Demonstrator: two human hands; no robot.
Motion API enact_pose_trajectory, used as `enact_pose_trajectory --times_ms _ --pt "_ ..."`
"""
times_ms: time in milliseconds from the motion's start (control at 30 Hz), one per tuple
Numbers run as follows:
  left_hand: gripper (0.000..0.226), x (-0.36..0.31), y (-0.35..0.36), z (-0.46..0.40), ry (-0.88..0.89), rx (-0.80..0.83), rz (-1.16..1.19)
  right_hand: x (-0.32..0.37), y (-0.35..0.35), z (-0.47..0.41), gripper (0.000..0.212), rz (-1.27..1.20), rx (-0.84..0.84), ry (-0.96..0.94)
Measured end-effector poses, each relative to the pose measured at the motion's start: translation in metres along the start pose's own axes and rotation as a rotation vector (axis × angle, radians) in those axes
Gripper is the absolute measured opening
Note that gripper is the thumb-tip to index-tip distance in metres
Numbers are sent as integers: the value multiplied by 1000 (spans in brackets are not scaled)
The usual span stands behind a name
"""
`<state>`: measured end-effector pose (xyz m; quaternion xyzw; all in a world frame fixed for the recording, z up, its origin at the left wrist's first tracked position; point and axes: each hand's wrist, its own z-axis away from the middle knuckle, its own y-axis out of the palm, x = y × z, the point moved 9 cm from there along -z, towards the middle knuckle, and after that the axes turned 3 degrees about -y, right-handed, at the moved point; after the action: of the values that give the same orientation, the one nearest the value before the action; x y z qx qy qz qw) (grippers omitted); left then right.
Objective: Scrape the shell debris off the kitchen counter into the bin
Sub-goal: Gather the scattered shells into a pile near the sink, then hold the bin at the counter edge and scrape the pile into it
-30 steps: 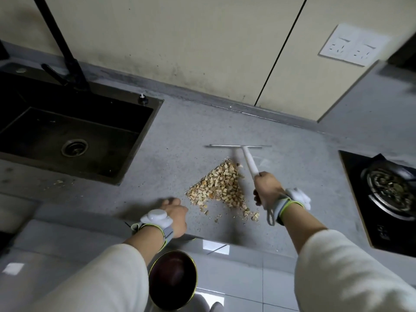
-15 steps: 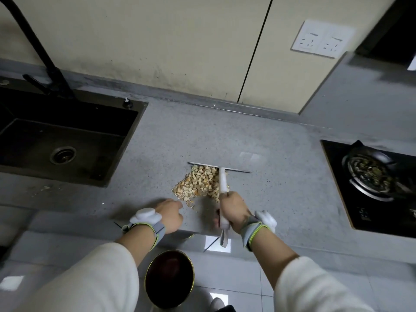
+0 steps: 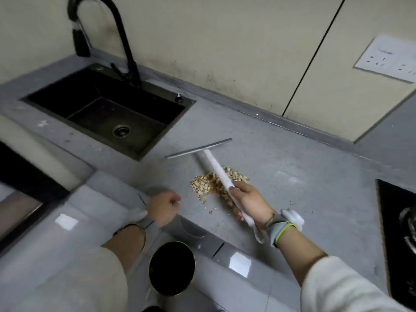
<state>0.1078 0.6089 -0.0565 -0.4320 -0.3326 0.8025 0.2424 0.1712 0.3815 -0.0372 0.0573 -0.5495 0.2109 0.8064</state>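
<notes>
Shell debris (image 3: 219, 182) lies in a loose tan heap on the grey worktop (image 3: 292, 158), near its front edge, with a few crumbs scattered toward the edge. Right hand (image 3: 252, 203) is closed around the white handle of a squeegee (image 3: 212, 162); the handle runs across the heap and away from the person, and the long blade sits beyond the debris, between the heap and the sink (image 3: 108, 109), tilted against the worktop's edge line. Whether the blade touches the surface cannot be told. Left hand (image 3: 164, 208) is curled into a loose fist at the front edge, just left of the debris and apart from it; whether it holds anything cannot be told. Both wrists carry grey bands. Bin (image 3: 172, 267), round, dark inside with a gold rim, stands on the floor below the edge, beneath the gap between the hands. Black tap (image 3: 126, 48) rises behind the sink. Hob (image 3: 400, 224) shows at far right, a wall socket (image 3: 387, 58) above it.
</notes>
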Motion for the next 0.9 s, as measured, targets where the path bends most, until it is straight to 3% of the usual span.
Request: enact_pose_trajectory --times_ms 100,200,400,533,633,767,900 --pt "27 24 -4 28 -79 -60 62 7 52 3 11 52 222 -72" --pt "26 60 -7 52 -167 -111 124 6 111 18 11 -58 415 -53" --pt "25 144 -9 91 -363 -120 211 -48 206 62 18 -135 719 281" --pt "28 211 18 84 -445 -50 245 -132 233 49 15 31 613 458" --pt "26 244 48 65 -464 -34 304 -181 222 24 16 41 485 467" --pt "22 316 157 28 -521 89 420 -280 216 -16 24 -21 310 482" --pt "26 377 258 9 -606 115 445 -357 215 -40 16 -39 264 476"
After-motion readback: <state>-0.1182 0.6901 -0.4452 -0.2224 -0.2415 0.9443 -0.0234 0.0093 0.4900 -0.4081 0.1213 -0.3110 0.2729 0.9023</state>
